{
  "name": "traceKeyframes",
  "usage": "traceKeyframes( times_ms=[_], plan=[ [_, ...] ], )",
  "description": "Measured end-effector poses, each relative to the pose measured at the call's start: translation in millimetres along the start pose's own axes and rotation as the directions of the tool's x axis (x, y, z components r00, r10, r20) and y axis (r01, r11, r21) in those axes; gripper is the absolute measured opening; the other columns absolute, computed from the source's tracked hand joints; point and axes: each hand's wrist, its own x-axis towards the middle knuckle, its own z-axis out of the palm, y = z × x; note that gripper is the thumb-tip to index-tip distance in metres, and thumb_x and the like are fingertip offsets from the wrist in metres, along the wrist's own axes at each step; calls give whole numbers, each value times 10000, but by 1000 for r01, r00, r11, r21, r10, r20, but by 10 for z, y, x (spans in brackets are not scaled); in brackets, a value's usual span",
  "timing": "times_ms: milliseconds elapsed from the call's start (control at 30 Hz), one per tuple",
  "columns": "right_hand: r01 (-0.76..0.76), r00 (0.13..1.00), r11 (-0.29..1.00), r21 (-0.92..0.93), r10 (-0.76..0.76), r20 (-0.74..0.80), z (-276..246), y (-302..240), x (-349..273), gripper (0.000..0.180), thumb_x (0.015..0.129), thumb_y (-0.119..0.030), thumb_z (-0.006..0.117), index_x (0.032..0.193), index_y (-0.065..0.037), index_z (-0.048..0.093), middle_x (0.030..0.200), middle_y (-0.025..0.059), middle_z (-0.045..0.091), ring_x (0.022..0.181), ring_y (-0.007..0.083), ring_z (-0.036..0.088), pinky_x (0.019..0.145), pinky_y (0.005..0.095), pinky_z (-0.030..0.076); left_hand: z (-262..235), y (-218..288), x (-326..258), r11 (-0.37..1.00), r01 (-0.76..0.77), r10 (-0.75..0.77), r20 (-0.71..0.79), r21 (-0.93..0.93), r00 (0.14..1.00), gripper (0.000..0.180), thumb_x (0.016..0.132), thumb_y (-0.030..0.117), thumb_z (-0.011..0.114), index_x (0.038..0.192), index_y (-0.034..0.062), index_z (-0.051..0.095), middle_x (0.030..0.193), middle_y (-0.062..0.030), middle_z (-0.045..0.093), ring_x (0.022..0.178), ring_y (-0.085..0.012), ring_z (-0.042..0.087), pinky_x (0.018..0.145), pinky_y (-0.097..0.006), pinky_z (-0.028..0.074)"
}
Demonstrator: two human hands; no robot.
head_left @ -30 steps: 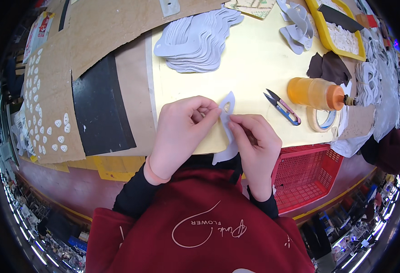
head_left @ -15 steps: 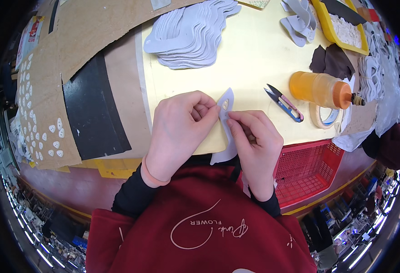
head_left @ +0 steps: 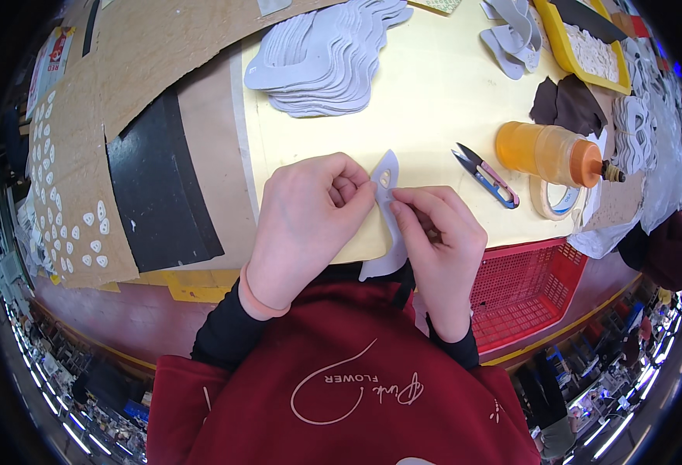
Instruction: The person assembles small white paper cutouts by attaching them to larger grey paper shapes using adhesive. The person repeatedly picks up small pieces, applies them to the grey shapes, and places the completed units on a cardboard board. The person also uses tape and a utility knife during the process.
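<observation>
My left hand (head_left: 306,221) and my right hand (head_left: 438,240) both pinch a thin grey shaped piece (head_left: 387,174) with a small oval hole near its top. The piece stands over the near edge of the pale yellow table (head_left: 434,101), and its lower end hangs down past the edge between my wrists. My fingertips meet at the piece's middle. A fanned stack of similar grey pieces (head_left: 329,58) lies further back on the table.
Small thread snips (head_left: 484,174), an orange bottle (head_left: 546,151) on its side and a tape roll (head_left: 554,198) lie to the right. A red basket (head_left: 527,291) sits below the table edge. Brown cardboard (head_left: 163,46), a black sheet (head_left: 159,186) and a yellow tray (head_left: 589,46) surround the work area.
Both hands stay on the grey piece with only slight finger shifts. The view has tilted a little, so the table items sit higher in the picture.
</observation>
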Motion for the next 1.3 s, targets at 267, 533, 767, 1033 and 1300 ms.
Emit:
traceKeyframes(
  times_ms=[267,533,767,1033,1300],
  plan=[
    [-27,999,999,24,27,31,-40,-12,42,121,864,43,751,984,26,740,863,74,679,669,118,658,600,235,519,-4,4,8,1000,-10,10,15,19,1000,114,870,69,749,863,-41,719,686,-5,651,613,-37,558,566,-208,450],
    [-60,997,998,0,60,57,-70,-45,70,111,872,31,744,983,29,744,854,72,683,642,112,646,588,235,511,-5,-5,20,999,-16,16,19,30,1000,120,861,88,750,855,-28,720,681,-32,662,608,-86,591,577,-240,477],
    [-72,995,997,-15,73,73,-86,-64,101,115,882,16,738,996,24,752,842,68,684,639,106,643,586,235,510,10,2,22,999,-12,12,13,31,1000,115,843,107,745,875,9,694,641,-78,646,568,-191,643,568,-317,501],
    [-84,993,996,23,82,88,-89,-24,126,112,886,16,731,995,27,752,829,63,674,633,96,625,586,229,501,21,-2,2,989,-119,119,6,93,993,262,860,76,736,1107,79,650,629,-16,582,522,-104,532,520,-278,405],
    [-114,989,990,78,105,107,-99,-11,153,115,888,14,722,997,41,749,824,64,670,644,88,620,598,225,497,62,-4,-2,983,-163,163,2,87,987,291,862,66,731,1141,91,651,635,-2,575,493,-58,468,501,-249,367]
  ],
)
